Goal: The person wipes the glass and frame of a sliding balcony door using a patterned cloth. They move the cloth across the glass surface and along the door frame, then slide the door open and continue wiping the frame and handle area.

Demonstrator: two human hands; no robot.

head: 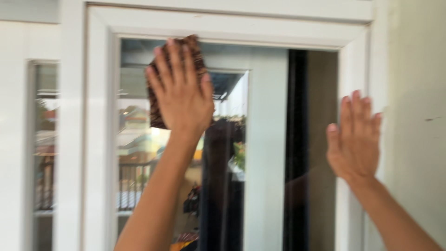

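In the head view, the left hand (182, 95) is raised flat against the window pane (139, 153), fingers stretched upward and close together. Under its palm and fingers it presses a brown patterned cloth (155, 100), which shows past the hand on the left side and above the fingertips, where its top corner reaches the upper edge of the glass, just under the white window frame (100, 139). The hand is spread open over the cloth rather than clenched around it; whether the thumb hooks any fold cannot be told, as the picture is blurred.

The right hand (355, 139) is also open, fingers straight and pointing up, palm turned away from the camera. It lies over the right upright of the white frame, beside the cream wall (418, 116); it holds nothing. Whether it actually touches the frame cannot be told.

The two hands are well apart, the left one higher than the right. The glass mirrors a street scene with a railing (132, 179), roofs and greenery, and a dark vertical strip (296, 139) runs down the pane between the two hands.
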